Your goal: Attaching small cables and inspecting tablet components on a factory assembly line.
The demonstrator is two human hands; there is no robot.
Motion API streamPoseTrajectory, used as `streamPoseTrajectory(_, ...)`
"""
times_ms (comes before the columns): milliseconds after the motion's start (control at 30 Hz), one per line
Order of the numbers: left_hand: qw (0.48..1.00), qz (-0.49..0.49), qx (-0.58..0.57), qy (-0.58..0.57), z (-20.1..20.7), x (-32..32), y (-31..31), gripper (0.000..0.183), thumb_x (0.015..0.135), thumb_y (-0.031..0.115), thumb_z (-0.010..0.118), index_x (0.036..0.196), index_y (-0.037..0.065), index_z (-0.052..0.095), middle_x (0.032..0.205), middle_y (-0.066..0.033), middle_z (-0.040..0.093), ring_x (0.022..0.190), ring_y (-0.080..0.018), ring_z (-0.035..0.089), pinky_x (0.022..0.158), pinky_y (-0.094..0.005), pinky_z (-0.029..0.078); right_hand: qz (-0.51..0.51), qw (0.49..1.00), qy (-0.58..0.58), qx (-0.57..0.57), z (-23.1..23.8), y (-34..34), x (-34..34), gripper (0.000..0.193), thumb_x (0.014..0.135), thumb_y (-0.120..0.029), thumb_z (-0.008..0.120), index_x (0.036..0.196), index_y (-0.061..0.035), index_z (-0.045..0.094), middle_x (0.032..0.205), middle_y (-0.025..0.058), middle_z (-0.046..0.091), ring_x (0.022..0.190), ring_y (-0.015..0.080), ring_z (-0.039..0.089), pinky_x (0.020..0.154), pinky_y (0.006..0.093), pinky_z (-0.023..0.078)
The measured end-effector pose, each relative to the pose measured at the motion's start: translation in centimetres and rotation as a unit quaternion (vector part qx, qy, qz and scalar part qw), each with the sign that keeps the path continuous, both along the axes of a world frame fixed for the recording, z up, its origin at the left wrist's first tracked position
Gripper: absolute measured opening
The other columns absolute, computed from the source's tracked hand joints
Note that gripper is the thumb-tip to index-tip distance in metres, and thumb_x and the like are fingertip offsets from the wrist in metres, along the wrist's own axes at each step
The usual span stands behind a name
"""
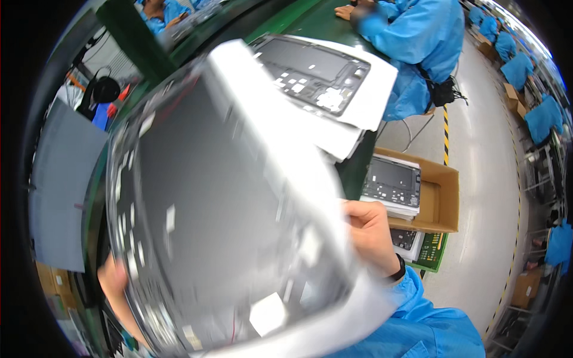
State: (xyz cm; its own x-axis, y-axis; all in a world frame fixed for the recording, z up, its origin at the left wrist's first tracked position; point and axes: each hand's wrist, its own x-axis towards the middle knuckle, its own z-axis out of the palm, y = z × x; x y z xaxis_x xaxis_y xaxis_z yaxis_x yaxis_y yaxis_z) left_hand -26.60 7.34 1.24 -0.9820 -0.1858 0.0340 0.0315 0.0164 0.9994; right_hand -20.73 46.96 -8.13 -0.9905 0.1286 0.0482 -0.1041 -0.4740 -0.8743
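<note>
While right hand (371, 230) pinches sheet (310, 179), panel (209, 197) lies leftward | long axis unclear | left hand (116, 286) at panel's left edge, grip unclear

Bare right fingers (360, 209), a creased bright-blue sleeve (425, 325) and 1 black wristband (399, 269), perhaps a watch strap.

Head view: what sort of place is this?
Likely an electronics assembly floor: people in blue smocks, dark device-like panels stacked in a cardboard box, and black-and-yellow floor tape.
</note>
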Motion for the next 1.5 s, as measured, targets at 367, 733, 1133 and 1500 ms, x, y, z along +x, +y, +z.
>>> streamPoseTrajectory(367,0.9,0.404,-0.157,-0.047,-10.1,27.7,2.0,0.021,0.099,0.007,0.064,0.115,-0.005,0.066,0.108,-0.0124,0.063,0.096,-0.0233,0.062,0.093,-0.0376,0.049,0.142,0.988,0.046,0.047,2.9,-10.6,-0.7,0.019,0.092,0.007,0.068,0.109,0.0105,0.073,0.095,0.0165,0.071,0.077,0.0181,0.067,0.068,0.0282,0.055)
streamPoseTrajectory(733,0.917,-0.121,0.297,-0.238,-7.1,29.1,2.2,0.037,0.111,0.015,0.047,0.087,-0.006,0.067,0.093,-0.0152,0.073,0.083,-0.0171,0.069,0.09,-0.0338,0.059,0.428,0.868,0.112,0.228,7.6,-23.2,2.2,0.022,0.085,0.014,0.073,0.105,0.0079,0.077,0.096,0.015,0.074,0.088,0.0175,0.07,0.076,0.0284,0.054)
streamPoseTrajectory(1133,0.876,-0.028,0.47,0.109,-5.0,30.3,-4.1,0.048,0.097,0.02,0.054,0.054,0.006,0.039,0.043,-0.0043,0.037,0.037,-0.0164,0.031,0.115,-0.0723,0.03,0.64,0.758,-0.031,0.12,4.6,-27.7,5.9,0.02,0.088,0.01,0.075,0.107,0.0056,0.078,0.105,0.0153,0.072,0.092,0.0169,0.069,0.078,0.0258,0.055)
streamPoseTrajectory(1500,0.886,-0.042,0.453,0.087,-5.0,30.4,-4.6,0.049,0.098,0.023,0.054,0.055,0.005,0.04,0.043,-0.0045,0.036,0.038,-0.0156,0.028,0.111,-0.0728,0.035,0.655,0.727,-0.178,-0.106,3.4,-27.5,7.3,0.021,0.09,0.012,0.071,0.11,0.0086,0.075,0.1,0.0195,0.071,0.085,0.0203,0.07,0.07,0.0284,0.055)
